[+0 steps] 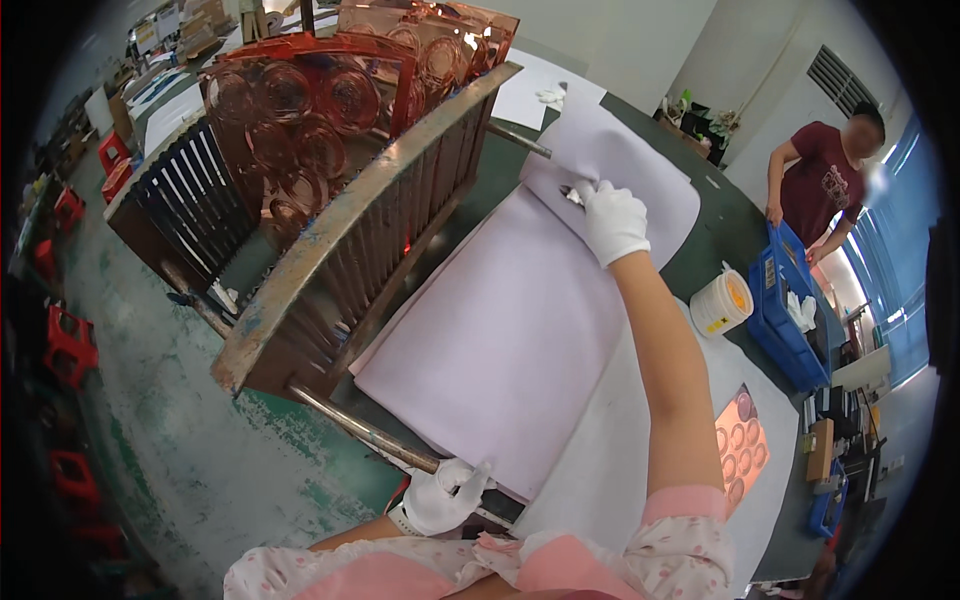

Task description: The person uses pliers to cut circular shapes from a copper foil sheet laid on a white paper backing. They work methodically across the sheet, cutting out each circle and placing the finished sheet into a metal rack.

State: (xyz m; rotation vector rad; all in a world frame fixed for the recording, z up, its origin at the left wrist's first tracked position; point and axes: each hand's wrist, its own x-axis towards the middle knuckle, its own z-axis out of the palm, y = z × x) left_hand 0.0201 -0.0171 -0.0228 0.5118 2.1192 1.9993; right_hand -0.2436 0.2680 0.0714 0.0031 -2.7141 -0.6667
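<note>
A large pale pink sheet (510,340) lies on the dark table beside a slotted metal rack. My right hand (612,220), in a white glove, reaches far across and pinches the sheet's far edge, which is lifted and folded over. My left hand (443,495), also gloved, pinches the sheet's near corner at the table's front edge. The rack (330,250) holds upright copper-coloured panels (300,130) with round patterns.
A white tub (722,303) and a blue crate (785,310) stand at the right of the table. One copper panel (742,448) lies flat on a white sheet. A person in a dark red shirt (825,180) leans on the crate. Red stools (68,345) stand on the floor at left.
</note>
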